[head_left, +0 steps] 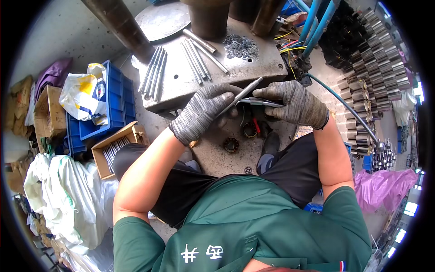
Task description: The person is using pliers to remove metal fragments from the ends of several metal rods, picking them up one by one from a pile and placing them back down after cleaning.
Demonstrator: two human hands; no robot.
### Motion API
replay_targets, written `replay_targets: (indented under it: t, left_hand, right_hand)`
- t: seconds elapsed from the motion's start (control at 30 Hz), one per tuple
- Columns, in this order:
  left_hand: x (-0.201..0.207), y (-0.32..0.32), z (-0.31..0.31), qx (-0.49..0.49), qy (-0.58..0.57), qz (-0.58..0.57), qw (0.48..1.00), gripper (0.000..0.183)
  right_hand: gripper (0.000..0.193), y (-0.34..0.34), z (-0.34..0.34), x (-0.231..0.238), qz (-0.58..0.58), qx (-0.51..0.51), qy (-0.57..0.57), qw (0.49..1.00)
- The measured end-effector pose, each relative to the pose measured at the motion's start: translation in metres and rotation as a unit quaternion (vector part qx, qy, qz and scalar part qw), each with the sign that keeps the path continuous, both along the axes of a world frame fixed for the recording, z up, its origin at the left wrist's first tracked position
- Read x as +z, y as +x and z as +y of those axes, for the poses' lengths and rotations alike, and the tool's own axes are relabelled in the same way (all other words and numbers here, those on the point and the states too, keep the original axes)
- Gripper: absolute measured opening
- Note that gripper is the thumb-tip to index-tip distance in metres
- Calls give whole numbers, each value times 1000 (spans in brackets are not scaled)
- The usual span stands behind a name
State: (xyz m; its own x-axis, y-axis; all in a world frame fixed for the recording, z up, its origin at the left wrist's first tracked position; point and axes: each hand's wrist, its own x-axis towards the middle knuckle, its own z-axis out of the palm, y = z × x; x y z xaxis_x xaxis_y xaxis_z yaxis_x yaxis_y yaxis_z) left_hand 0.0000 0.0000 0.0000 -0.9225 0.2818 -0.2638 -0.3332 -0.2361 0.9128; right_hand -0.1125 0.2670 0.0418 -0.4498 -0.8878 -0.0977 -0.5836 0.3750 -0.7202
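Both hands wear grey knit gloves and meet just off the near edge of a metal work plate [181,97]. My left hand [204,109] is closed on a slim metal rod [249,88], which slants up to the right past its fingers. My right hand [297,102] pinches a second shiny metal piece [260,102], thicker in its middle, lying almost level and close beside the rod. Whether the two pieces touch I cannot tell. Several rods [154,72] lie side by side on the plate's left, with more rods [195,61] at its middle. A pile of small metal rings [241,46] sits farther back.
Thick dark columns [208,20] rise behind the plate. Blue crates [120,99] and an open carton of rods [113,152] stand at left. Metal cylinders [380,59] are stacked at right, near a hose [344,104]. Below my hands are a round part [231,145] and a red-handled item [257,126].
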Motion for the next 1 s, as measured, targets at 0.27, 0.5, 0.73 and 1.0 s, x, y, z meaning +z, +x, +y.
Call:
replay_targets:
  t: [0.27, 0.5, 0.73, 1.0]
  left_hand:
    - [-3, 1, -1, 42, 60, -32, 997, 43]
    - [4, -4, -1, 50, -48, 29, 997, 41]
    - [-9, -22, -35, 252, -275, 92, 923, 56]
    - [-1, -32, -63, 162, -742, 250, 600, 34]
  right_hand:
    - [58, 7, 2, -16, -254, -54, -33, 965]
    - [64, 7, 1, -16, -280, -69, -47, 956]
    - [52, -17, 12, -27, 124, -124, -16, 984]
    - [27, -52, 4, -36, 347, -132, -4, 929]
